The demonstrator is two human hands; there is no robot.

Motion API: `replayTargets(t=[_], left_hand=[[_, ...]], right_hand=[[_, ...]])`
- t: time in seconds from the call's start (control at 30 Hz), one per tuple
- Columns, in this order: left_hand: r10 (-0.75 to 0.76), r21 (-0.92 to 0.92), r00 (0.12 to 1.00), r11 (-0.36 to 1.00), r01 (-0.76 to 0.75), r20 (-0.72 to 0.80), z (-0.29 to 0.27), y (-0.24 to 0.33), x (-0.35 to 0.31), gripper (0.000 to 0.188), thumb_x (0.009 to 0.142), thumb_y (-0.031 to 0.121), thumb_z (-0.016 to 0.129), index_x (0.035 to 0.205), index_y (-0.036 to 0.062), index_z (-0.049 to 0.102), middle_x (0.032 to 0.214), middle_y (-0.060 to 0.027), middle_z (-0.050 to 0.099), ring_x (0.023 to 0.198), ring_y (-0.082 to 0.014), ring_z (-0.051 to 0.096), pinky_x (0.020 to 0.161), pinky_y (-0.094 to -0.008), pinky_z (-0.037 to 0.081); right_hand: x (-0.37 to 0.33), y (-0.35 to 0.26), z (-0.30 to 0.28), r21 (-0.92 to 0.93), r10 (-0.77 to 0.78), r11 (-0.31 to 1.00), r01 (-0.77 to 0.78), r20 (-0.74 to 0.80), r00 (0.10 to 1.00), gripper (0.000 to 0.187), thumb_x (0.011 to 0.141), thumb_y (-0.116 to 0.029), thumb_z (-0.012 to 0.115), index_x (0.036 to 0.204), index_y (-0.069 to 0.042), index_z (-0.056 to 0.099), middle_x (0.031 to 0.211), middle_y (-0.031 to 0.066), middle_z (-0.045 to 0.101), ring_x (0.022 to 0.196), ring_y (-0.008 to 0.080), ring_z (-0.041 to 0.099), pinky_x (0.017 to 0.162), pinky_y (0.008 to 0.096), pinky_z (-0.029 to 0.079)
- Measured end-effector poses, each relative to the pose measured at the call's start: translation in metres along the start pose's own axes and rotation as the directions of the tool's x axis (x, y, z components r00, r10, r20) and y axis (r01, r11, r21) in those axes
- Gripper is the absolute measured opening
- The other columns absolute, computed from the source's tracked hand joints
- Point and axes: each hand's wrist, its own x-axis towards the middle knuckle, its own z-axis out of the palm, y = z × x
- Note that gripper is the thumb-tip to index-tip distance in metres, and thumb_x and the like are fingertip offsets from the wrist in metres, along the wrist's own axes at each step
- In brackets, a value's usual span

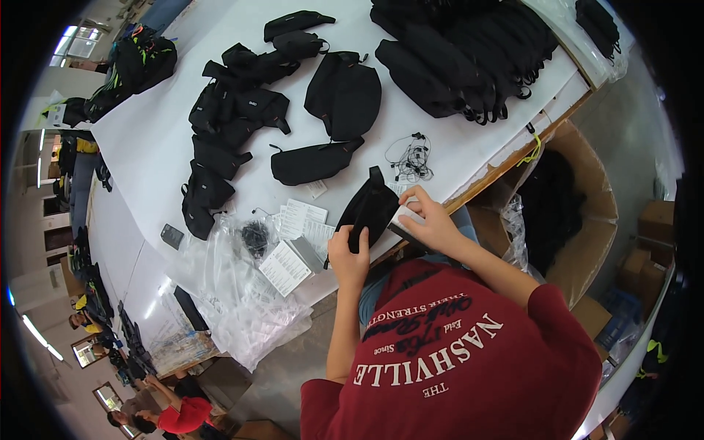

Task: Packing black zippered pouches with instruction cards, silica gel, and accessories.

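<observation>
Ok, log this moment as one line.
left hand: grips black pouch | right hand: holds white card at pouch | surface: white table

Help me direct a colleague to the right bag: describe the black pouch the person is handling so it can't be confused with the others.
On the white table, look at the near edge beside the open cardboard box. The black pouch sits there, gripped by the left hand and right hand. Unlike the other pouches farther up the table, it alone is held, with a white card at its side.
</observation>
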Motion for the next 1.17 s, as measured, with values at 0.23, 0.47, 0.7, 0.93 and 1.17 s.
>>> replayTargets(t=[0.23, 0.47, 0.7, 0.93, 1.17], left_hand=[[0.013, 0.044, 0.989, 0.999, -0.02, 0.15, 0.002, -0.006, 0.006, 0.025, 0.083, 0.024, 0.065, 0.093, 0.0024, 0.059, 0.082, -0.0151, 0.059, 0.08, -0.0348, 0.054, 0.072, -0.0413, 0.041], [-0.008, 0.023, 0.97, 1.0, 0.002, 0.243, -0.004, -0.001, 0.007, 0.031, 0.084, 0.031, 0.065, 0.094, 0.0019, 0.059, 0.085, -0.0172, 0.058, 0.085, -0.0352, 0.053, 0.075, -0.0417, 0.04], [0.008, -0.068, 0.967, 0.998, 0.009, 0.255, 0.003, 0.011, 0.009, 0.039, 0.084, 0.033, 0.065, 0.102, 0.0004, 0.056, 0.086, -0.0184, 0.058, 0.08, -0.0351, 0.053, 0.074, -0.0415, 0.04], [0.089, -0.088, 0.971, 0.994, -0.071, 0.221, 0.026, 0.009, -0.011, 0.039, 0.084, 0.02, 0.062, 0.113, -0.0048, 0.051, 0.087, -0.0213, 0.059, 0.079, -0.0393, 0.055, 0.069, -0.0462, 0.042], [0.156, 0.006, 0.94, 0.986, -0.166, 0.303, 0.028, 0.016, 0.001, 0.039, 0.076, 0.013, 0.064, 0.111, -0.0005, 0.053, 0.103, -0.0218, 0.057, 0.096, -0.0391, 0.055, 0.079, -0.046, 0.044]], right_hand=[[-0.051, 0.001, 0.001, -0.376, -0.076, 0.886, 0.269, 0.455, 0.887, 0.048, 0.082, -0.014, 0.063, 0.127, -0.017, 0.045, 0.092, 0.0134, 0.065, 0.082, 0.0298, 0.064, 0.069, 0.0338, 0.051], [-0.023, -0.01, -0.01, -0.249, -0.094, 0.966, 0.068, -0.093, 0.991, 0.06, 0.078, -0.006, 0.064, 0.131, -0.013, 0.036, 0.086, 0.011, 0.061, 0.071, 0.0166, 0.062, 0.063, 0.0291, 0.048], [0.017, -0.039, -0.015, -0.669, -0.106, 0.728, 0.152, 0.11, 0.988, 0.052, 0.081, -0.013, 0.059, 0.129, -0.013, 0.039, 0.068, 0.016, 0.061, 0.057, 0.0302, 0.061, 0.056, 0.0377, 0.048], [0.018, -0.024, 0.023, -0.417, -0.153, 0.894, 0.161, 0.054, 0.987, 0.051, 0.082, -0.02, 0.063, 0.125, -0.005, 0.04, 0.097, 0.0187, 0.063, 0.088, 0.0357, 0.062, 0.074, 0.0401, 0.049], [0.016, 0.002, 0.032, -0.518, -0.251, 0.772, 0.368, 0.282, 0.926, 0.076, 0.074, -0.03, 0.072, 0.138, -0.013, 0.034, 0.129, 0.0183, 0.047, 0.118, 0.0314, 0.049, 0.095, 0.0384, 0.041]])
